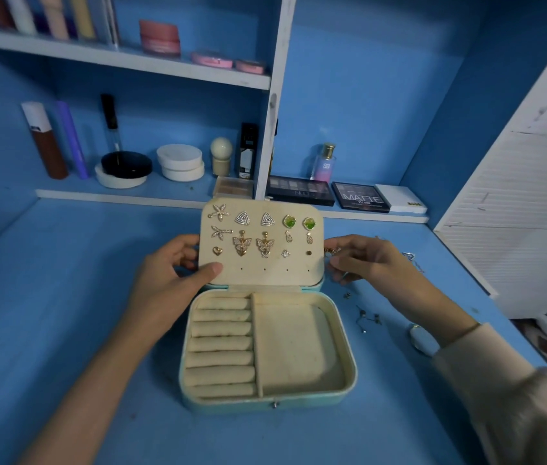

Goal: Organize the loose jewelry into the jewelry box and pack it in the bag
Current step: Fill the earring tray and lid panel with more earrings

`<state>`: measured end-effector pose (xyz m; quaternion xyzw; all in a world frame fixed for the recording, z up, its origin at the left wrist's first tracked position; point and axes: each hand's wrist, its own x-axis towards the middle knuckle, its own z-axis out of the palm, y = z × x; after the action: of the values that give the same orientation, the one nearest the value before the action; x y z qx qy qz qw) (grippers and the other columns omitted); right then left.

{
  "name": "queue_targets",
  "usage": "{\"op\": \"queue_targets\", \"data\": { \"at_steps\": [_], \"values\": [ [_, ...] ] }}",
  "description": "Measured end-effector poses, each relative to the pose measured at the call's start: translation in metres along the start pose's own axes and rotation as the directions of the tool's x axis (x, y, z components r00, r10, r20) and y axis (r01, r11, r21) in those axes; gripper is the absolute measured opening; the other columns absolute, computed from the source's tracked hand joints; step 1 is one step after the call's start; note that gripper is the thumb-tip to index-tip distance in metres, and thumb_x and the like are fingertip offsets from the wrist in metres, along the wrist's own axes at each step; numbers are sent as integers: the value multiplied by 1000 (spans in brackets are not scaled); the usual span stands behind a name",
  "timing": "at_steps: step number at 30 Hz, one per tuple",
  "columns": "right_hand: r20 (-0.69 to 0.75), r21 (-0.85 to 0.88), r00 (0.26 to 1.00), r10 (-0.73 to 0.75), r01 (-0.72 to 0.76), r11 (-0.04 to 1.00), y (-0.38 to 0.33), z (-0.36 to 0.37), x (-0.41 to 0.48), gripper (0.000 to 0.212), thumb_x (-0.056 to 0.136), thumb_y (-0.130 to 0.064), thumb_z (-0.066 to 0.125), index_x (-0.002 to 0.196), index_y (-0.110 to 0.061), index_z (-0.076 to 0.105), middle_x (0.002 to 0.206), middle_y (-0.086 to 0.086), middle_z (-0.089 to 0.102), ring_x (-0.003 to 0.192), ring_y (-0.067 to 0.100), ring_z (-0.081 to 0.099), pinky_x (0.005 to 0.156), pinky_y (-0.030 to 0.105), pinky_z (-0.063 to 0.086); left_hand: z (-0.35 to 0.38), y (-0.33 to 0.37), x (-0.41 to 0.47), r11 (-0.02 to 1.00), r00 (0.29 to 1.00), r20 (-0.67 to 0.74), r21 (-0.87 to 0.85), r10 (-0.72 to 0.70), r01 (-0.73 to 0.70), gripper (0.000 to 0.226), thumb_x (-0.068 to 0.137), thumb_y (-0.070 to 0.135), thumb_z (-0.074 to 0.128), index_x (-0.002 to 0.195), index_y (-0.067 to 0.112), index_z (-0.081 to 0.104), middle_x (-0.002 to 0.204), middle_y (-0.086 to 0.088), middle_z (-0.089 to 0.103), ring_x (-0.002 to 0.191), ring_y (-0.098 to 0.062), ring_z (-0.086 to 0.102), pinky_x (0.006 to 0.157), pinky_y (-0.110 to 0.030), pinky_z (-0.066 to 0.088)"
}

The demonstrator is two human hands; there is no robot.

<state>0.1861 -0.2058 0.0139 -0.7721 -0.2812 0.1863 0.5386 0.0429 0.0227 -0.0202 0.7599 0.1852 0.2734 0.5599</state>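
A pale teal jewelry box [267, 406] lies open on the blue desk. Its cream lid panel [262, 273] stands upright and carries several pairs of earrings [253, 245]. The base has ring rolls [222, 344] on the left and a bare compartment [295, 344] on the right. My left hand [171, 273] holds the lid panel's left edge, thumb on its front. My right hand [366, 260] is at the panel's right edge and pinches a small gold piece [331, 251]. Loose earrings [366, 317] and a silver chain [411, 258] lie to the right.
A small white oval object [423, 340] lies by my right forearm. Eyeshadow palettes [361, 196] and a perfume bottle [324, 162] sit on the low ledge behind the box. Shelves hold cosmetic jars [180, 162] and tubes [45, 142]. A white louvred door [534, 196] stands at right.
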Motion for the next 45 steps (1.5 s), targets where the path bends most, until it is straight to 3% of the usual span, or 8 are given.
{"op": "queue_targets", "data": {
  "at_steps": [5, 9, 15, 20, 23, 26, 36, 45],
  "values": [
    [-10, -216, 999, -53, 50, 975, 3, -16, -11, 19, 88, 0, 59, 97, -14, 69, 75, 8, 64, 66, 12, 59, 64, 20, 49, 0, 0, 0, 1000, 1000, 8, -9, -1, 1, 37, 76, 3, 73, 86, 36, 60, 69, 23, 66, 65, 8, 55, 65, -11, 42],
    [10, -464, 995, -95, 89, 881, 9, -32, -22, 22, 86, -5, 63, 84, -25, 70, 80, -1, 69, 72, 10, 60, 68, 16, 46, 1, 1, 0, 1000, 1000, 0, -8, 9, -9, 37, 77, 2, 73, 85, 36, 59, 77, 13, 65, 64, 9, 55, 67, -17, 41],
    [108, -649, 994, -14, 81, 757, 12, -47, -36, 27, 84, -11, 67, 79, -37, 66, 81, -11, 70, 76, 3, 60, 65, 9, 43, 1, 2, 0, 1000, 1000, 0, -1, 6, -6, 38, 77, 2, 72, 86, 36, 59, 82, 11, 64, 65, 8, 55, 66, -14, 43],
    [158, -653, 987, -15, 116, 748, 13, -51, -43, 28, 82, -6, 68, 83, -34, 69, 85, -11, 71, 75, 4, 61, 65, 10, 43, 1, 1, -1, 1000, 1000, 0, 10, 2, -2, 37, 77, 3, 73, 86, 36, 59, 84, 10, 65, 74, -3, 56, 70, -19, 42],
    [178, -634, 984, -23, 133, 761, 13, -50, -44, 22, 81, -5, 70, 86, -27, 71, 83, -12, 71, 71, 3, 61, 64, 11, 44, 1, 1, -1, 1000, 1000, 2, 3, -1, 1, 36, 77, 3, 73, 86, 35, 60, 84, 10, 65, 71, 1, 55, 70, -18, 42],
    [178, -628, 982, -58, 159, 761, 15, -46, -42, 17, 81, -8, 71, 86, -23, 71, 78, -18, 68, 71, 2, 60, 64, 11, 44, 1, 1, 0, 1000, 1000, 3, 12, -8, 8, 36, 77, 4, 73, 87, 36, 60, 85, 8, 66, 78, -10, 57, 72, -22, 43],
    [204, -657, 965, -164, 260, 708, 23, -40, -38, 19, 78, -4, 73, 86, -21, 73, 78, -15, 63, 73, 5, 61, 70, 20, 51, 1, 2, -1, 1000, 1000, 0, 15, -20, 20, 35, 77, 4, 73, 86, 36, 60, 87, 7, 66, 81, -14, 57, 77, -27, 46],
    [261, -704, 919, -296, 391, 593, 28, -37, -36, 12, 76, -23, 69, 85, -18, 74, 75, -15, 61, 73, -5, 53, 67, 14, 46, 1, 4, -1, 999, 1000, -2, 26, -26, 26, 34, 77, 5, 73, 86, 35, 60, 86, 10, 66, 82, -13, 57, 79, -29, 46]
  ]
}}
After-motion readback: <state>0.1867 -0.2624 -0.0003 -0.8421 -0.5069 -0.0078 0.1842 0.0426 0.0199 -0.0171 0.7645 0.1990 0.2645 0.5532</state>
